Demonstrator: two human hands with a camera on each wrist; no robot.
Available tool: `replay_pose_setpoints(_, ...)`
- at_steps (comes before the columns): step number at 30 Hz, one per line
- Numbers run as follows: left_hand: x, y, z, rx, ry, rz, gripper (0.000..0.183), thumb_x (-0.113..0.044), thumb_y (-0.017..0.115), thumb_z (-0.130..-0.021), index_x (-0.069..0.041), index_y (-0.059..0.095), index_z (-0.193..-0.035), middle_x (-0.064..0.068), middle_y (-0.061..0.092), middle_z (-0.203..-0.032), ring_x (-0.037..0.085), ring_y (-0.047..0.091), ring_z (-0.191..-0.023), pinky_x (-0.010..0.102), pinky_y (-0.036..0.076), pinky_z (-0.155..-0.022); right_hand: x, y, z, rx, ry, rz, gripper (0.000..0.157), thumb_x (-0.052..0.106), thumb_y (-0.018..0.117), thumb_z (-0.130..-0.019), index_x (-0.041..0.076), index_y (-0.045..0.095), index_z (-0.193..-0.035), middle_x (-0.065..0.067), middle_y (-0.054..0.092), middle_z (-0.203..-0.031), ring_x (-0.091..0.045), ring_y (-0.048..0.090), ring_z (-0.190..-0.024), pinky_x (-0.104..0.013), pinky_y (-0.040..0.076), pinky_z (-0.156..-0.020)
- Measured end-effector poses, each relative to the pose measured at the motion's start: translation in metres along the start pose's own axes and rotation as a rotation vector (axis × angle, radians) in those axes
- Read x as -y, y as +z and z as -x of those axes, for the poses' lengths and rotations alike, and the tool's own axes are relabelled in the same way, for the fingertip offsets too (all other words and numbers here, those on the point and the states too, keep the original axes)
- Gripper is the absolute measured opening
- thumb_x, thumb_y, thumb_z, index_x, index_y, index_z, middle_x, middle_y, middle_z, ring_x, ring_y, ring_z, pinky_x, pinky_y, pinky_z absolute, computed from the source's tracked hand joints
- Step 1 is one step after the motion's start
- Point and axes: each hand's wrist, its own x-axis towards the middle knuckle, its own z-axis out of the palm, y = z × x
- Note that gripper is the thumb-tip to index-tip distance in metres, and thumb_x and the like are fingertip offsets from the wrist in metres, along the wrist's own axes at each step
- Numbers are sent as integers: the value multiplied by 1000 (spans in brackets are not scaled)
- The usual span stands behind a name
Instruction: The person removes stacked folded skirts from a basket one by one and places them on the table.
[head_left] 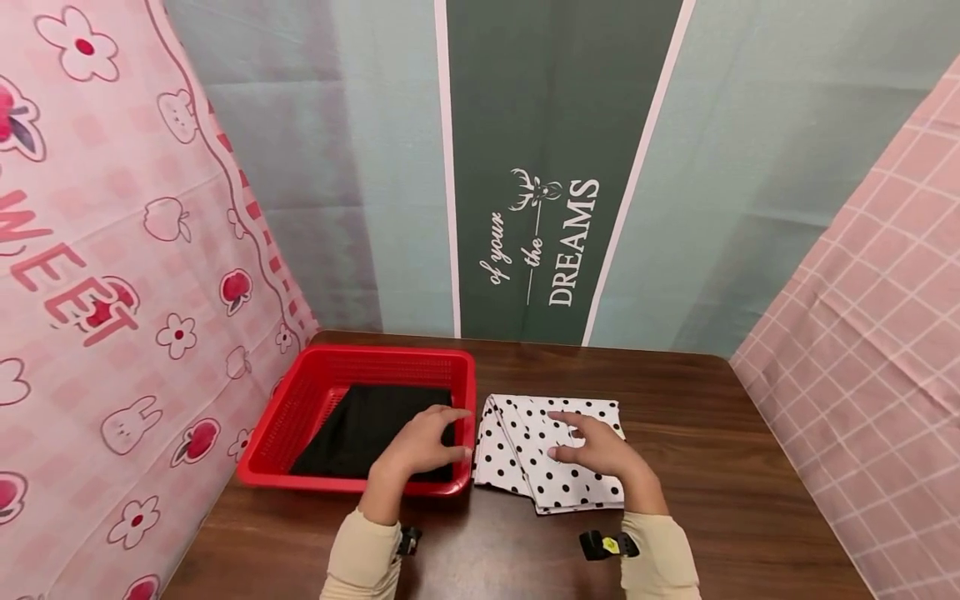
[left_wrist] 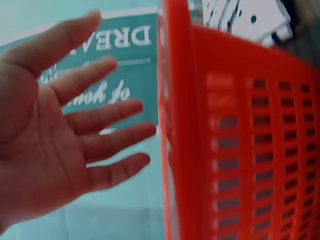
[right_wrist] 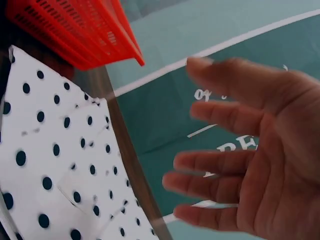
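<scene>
A red plastic basket [head_left: 262,450] with perforated walls stands on the left of the table, and a folded black cloth [head_left: 360,429] lies inside it. To its right lies a folded white cloth with black polka dots [head_left: 570,483], one flap creased across its left part. My left hand [head_left: 423,442] hovers over the basket's right side, fingers spread; in the left wrist view it holds nothing. Above the dotted cloth is my right hand [head_left: 596,446], also empty with fingers apart, as the right wrist view shows.
The brown wooden table [head_left: 712,467] carries both things. A green and teal curtain [head_left: 555,125] with lettering hangs behind it. Pink printed fabric [head_left: 150,250] closes the left side, and pink checked fabric [head_left: 862,350] the right.
</scene>
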Motion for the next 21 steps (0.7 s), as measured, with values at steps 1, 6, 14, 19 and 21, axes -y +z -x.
replay_pose_setpoints(1,4,-2,1,2,18,27,52,-23,73,-79,-5,58,-125,16,54,-120,30,50,-111,46,43,-89,-1,1,-2,8,-26,-40,58,27,70,-83,5,51,-132,-21,49,-130,-43,52,-108,-51,46,-81)
replay_pose_setpoints(6,25,-11,8,15,12,190,56,-26,73,-80,-10,55,-130,12,53,-126,31,50,-112,46,41,-92,-4,11,-12,48,-135,-274,57,20,69,-85,2,47,-134,-22,45,-134,-45,46,-114,-53,42,-88)
replay_pose_setpoints(14,53,-29,20,51,-22,422,59,-22,73,-81,-10,50,-134,15,48,-133,37,49,-113,51,40,-92,-8,29,-28,77,-163,-554,58,8,66,-86,-2,42,-137,-21,43,-136,-47,40,-120,-35,47,-84)
replay_pose_setpoints(19,70,-42,28,54,-30,529,60,-16,71,-83,-6,46,-136,21,45,-133,40,46,-115,55,37,-93,-4,39,-41,84,-187,-683,57,5,64,-87,-6,39,-137,-24,44,-133,-50,38,-120,-36,47,-87)
replay_pose_setpoints(21,77,-46,30,53,-30,548,60,-16,71,-83,-5,45,-137,21,45,-133,40,47,-115,52,40,-92,-2,41,-46,85,-188,-716,57,4,63,-87,-5,39,-137,-23,44,-134,-50,37,-120,-37,46,-88)
